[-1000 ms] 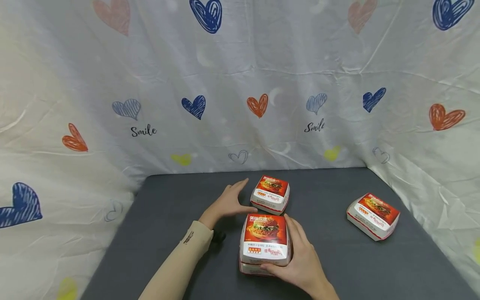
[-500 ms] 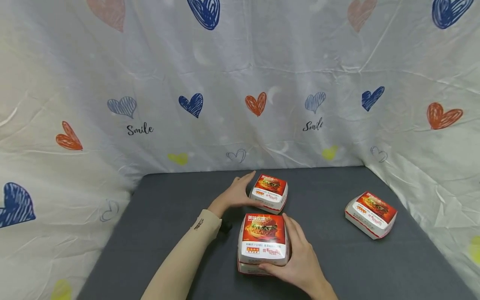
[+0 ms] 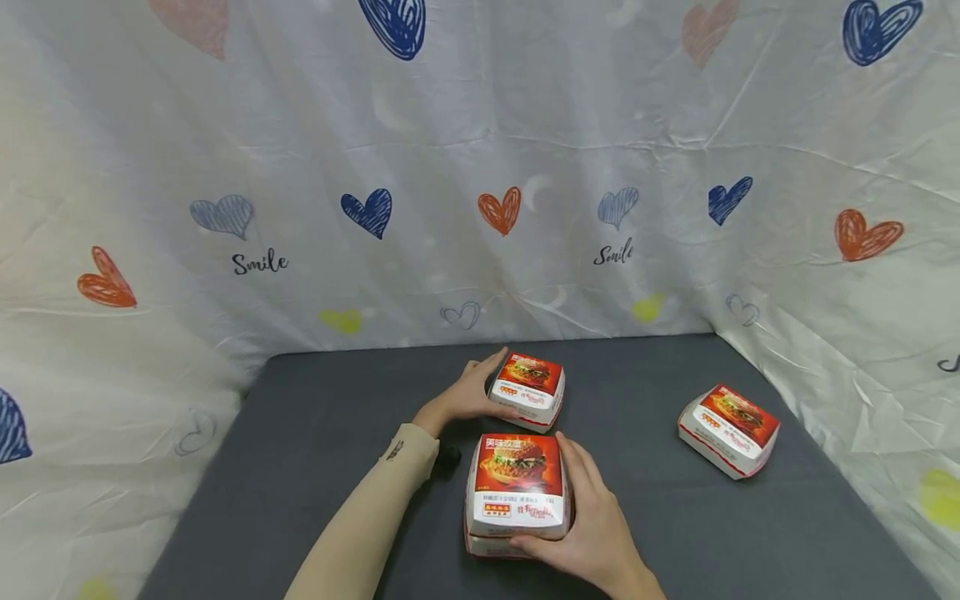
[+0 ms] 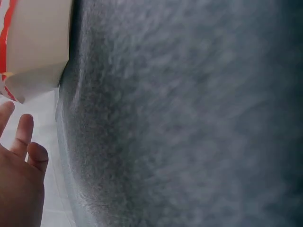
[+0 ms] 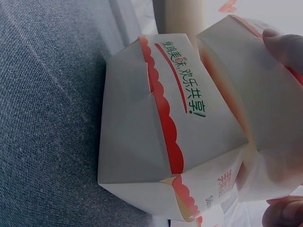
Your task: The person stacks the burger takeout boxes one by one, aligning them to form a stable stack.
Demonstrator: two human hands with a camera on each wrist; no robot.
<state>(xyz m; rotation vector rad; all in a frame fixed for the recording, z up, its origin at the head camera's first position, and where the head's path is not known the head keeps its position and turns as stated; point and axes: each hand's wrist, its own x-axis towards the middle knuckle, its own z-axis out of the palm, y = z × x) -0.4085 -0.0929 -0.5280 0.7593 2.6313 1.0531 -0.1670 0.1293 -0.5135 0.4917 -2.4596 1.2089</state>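
Observation:
My right hand (image 3: 596, 517) grips the upper burger box (image 3: 517, 487), white with a red-orange burger picture on its lid. Under it a lower burger box (image 5: 135, 123) rests on the table, and the upper one sits tilted over it in the right wrist view. My left hand (image 3: 467, 396) reaches round the left side of the far burger box (image 3: 528, 392), thumb along the near side and index fingertip by the back corner. In the left wrist view several spread fingers (image 4: 23, 135) show just off that box's corner (image 4: 40, 47).
Another burger box (image 3: 729, 431) sits alone on the right part of the dark grey table (image 3: 337, 400). White cloth (image 3: 420, 275) printed with hearts hangs behind the table and along both sides. Beside my left cuff is a small black object (image 3: 448, 459).
My left hand has moved right, from beside the far burger box to round its left side. My right hand has kept its grip on the upper front box. The head view has shifted slightly.

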